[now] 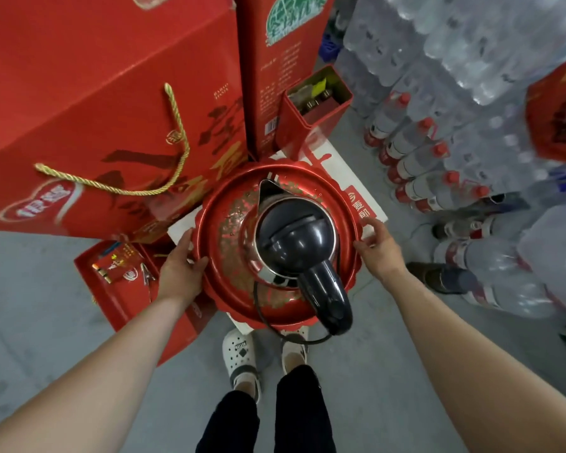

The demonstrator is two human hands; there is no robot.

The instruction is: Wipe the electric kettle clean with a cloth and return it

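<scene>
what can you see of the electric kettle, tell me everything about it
The electric kettle is seen from above, standing upright on a round red tray with a scalloped rim. It has a dark, domed plastic-looking lid, a shiny metal body showing around the lid, a pointed spout aimed away from the person, and a thick dark handle pointing towards them. A black cord loops out from under it over the tray's near edge. Neither hand touches it: the left hand and right hand are at the tray's rim.
</scene>
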